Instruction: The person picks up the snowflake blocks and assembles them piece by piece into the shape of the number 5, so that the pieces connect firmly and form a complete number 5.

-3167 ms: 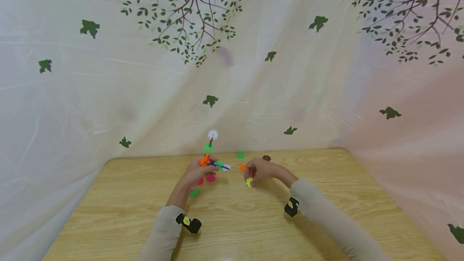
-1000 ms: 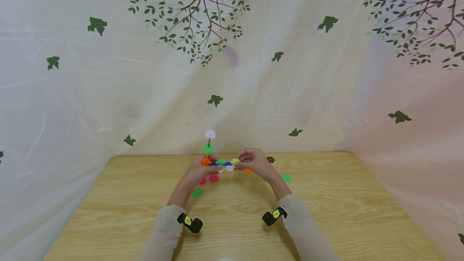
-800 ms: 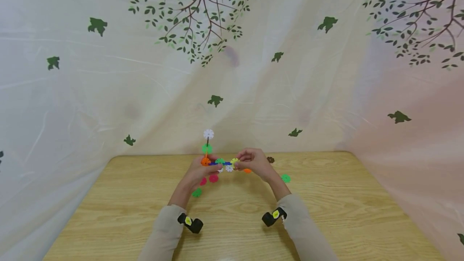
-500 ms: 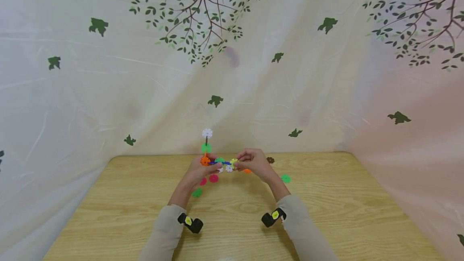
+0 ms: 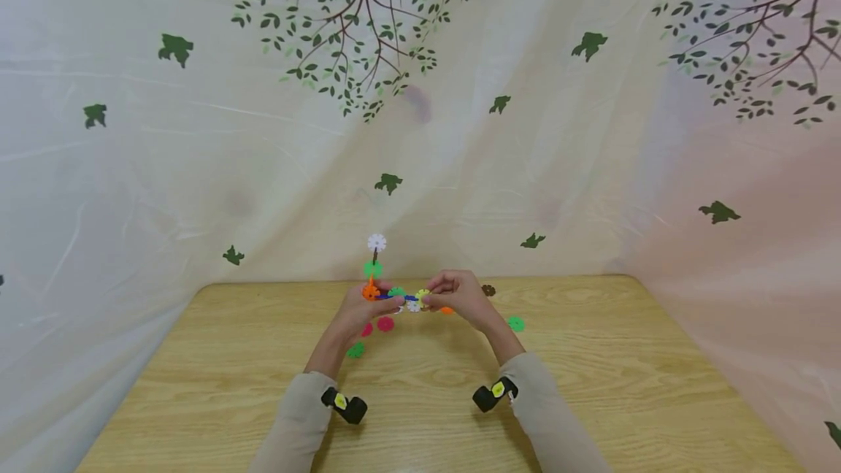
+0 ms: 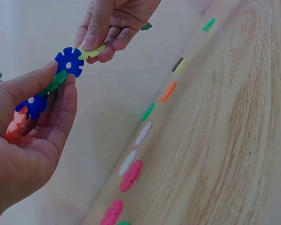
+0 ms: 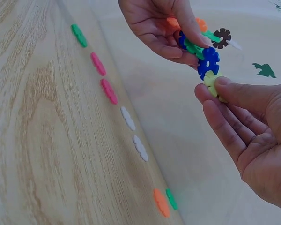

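My left hand (image 5: 358,310) grips a chain of notched plastic snowflake discs, held above the table. An orange disc (image 5: 371,291), a green disc (image 6: 56,82) and blue discs run along it; the outer blue disc (image 6: 62,58) sticks out past my left fingertips. From the orange end, a branch rises through green and a brown disc (image 7: 218,34) to a white disc (image 5: 377,242) at the top. With thumb and fingers, my right hand (image 5: 463,298) pinches a yellow disc (image 7: 210,80) whose edge meets that outer blue disc.
Loose discs lie on the wooden table (image 5: 420,407): a pink one (image 5: 385,324) and a green one (image 5: 355,350) left, white (image 7: 140,148) and orange (image 7: 160,202) below the hands, green (image 5: 515,324) and brown (image 5: 488,290) right. A printed curtain (image 5: 296,188) hangs behind.
From 3.2 seconds ago, my right hand has brought the yellow disc left and up to the chain's blue end. Within the last second, the upright branch has shifted slightly left; both hands hold nearly still.
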Demonstrator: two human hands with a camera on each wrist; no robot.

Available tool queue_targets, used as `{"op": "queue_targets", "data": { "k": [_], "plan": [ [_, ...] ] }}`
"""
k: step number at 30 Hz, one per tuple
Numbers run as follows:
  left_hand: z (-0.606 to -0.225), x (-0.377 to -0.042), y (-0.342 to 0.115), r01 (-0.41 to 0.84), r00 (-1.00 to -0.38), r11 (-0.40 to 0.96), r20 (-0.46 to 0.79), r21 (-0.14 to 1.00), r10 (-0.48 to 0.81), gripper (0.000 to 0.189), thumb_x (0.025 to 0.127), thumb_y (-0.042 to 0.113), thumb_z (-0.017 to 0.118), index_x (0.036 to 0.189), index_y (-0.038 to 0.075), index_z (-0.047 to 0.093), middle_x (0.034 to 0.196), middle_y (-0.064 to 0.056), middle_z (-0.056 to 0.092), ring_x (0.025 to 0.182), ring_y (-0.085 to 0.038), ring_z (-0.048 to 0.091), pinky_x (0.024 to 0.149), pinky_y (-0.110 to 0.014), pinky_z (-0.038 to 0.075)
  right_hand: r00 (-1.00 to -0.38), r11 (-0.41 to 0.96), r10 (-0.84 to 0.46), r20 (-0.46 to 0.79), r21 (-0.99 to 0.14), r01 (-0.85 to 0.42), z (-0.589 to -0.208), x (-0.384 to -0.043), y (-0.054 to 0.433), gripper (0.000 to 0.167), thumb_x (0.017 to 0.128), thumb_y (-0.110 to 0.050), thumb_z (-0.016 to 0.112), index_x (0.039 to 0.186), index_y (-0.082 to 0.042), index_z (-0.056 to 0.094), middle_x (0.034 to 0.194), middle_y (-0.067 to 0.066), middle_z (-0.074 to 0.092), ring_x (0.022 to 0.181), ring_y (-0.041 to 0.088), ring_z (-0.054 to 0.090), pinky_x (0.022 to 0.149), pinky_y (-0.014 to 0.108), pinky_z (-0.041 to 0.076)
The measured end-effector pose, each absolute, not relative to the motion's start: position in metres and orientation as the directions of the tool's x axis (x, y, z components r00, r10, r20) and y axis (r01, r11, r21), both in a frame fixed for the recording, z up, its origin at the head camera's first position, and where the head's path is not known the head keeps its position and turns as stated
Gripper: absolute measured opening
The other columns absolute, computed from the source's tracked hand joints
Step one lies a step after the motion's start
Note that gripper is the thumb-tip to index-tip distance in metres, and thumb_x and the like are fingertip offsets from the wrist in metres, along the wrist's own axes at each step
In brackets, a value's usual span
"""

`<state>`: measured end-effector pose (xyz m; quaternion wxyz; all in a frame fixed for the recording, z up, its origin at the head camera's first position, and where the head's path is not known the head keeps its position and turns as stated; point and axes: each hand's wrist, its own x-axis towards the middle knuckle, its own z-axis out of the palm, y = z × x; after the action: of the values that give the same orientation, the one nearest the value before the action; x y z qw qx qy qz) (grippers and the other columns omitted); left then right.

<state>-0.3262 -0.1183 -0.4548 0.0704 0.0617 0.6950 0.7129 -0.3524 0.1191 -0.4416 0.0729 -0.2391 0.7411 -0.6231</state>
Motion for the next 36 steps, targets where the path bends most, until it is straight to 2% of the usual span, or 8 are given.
{"op": "queue_targets", "data": {
  "k": [6,13,19,27,32,36],
  "plan": [
    [-0.454,-0.325,-0.117,-0.007,-0.980,-0.039,0.001,0.999,0.200,0.031,0.091,0.007,0.076,0.117,-0.002,0.061,0.105,-0.005,0.067,0.094,-0.016,0.071,0.105,-0.054,0.051,-0.876,0.109,-0.442,0.190,-0.959,-0.263,-0.441,-0.352,0.119,0.020,0.091,-0.002,0.074,0.105,0.011,0.068,0.089,0.013,0.076,0.074,0.015,0.074,0.085,0.066,0.054],
    [-0.456,-0.325,-0.116,0.009,-0.975,-0.052,0.020,0.999,0.219,0.025,0.091,0.005,0.075,0.112,0.000,0.062,0.103,-0.004,0.067,0.094,-0.015,0.069,0.104,-0.053,0.053,-0.877,0.099,-0.438,0.194,-0.960,-0.262,-0.442,-0.352,0.118,0.018,0.089,0.001,0.075,0.102,0.011,0.068,0.086,0.012,0.076,0.072,0.015,0.074,0.084,0.069,0.053],
    [-0.456,-0.324,-0.116,0.019,-0.979,-0.016,0.022,1.000,0.205,0.026,0.091,0.007,0.075,0.112,-0.001,0.063,0.101,-0.004,0.068,0.092,-0.014,0.069,0.104,-0.055,0.051,-0.873,0.091,-0.439,0.211,-0.956,-0.277,-0.444,-0.353,0.118,0.016,0.089,0.002,0.075,0.100,0.010,0.069,0.086,0.016,0.076,0.071,0.016,0.075,0.081,0.068,0.054],
    [-0.451,-0.323,-0.117,0.013,-0.986,0.013,0.010,1.000,0.169,0.024,0.091,0.008,0.076,0.110,0.000,0.064,0.102,-0.005,0.069,0.092,-0.016,0.071,0.096,-0.042,0.058,-0.873,0.070,-0.426,0.237,-0.953,-0.293,-0.439,-0.349,0.116,0.015,0.088,0.003,0.075,0.099,0.012,0.069,0.083,0.014,0.076,0.069,0.015,0.074,0.080,0.069,0.053],
    [-0.449,-0.323,-0.115,0.007,-0.986,0.007,0.006,1.000,0.167,0.022,0.090,0.006,0.077,0.107,0.002,0.064,0.099,-0.004,0.070,0.090,-0.017,0.072,0.097,-0.043,0.058,-0.877,0.052,-0.406,0.257,-0.952,-0.303,-0.435,-0.348,0.115,0.016,0.087,0.005,0.075,0.099,0.014,0.069,0.082,0.009,0.076,0.068,0.014,0.073,0.078,0.065,0.056],
    [-0.447,-0.322,-0.113,0.011,-0.988,0.014,0.009,1.000,0.156,0.019,0.090,0.007,0.078,0.103,0.003,0.065,0.095,-0.002,0.071,0.088,-0.016,0.072,0.097,-0.044,0.057,-0.873,0.024,-0.394,0.286,-0.947,-0.321,-0.434,-0.348,0.114,0.017,0.087,0.006,0.074,0.099,0.016,0.068,0.082,0.011,0.076,0.068,0.014,0.074,0.076,0.065,0.056]
  ]
}}
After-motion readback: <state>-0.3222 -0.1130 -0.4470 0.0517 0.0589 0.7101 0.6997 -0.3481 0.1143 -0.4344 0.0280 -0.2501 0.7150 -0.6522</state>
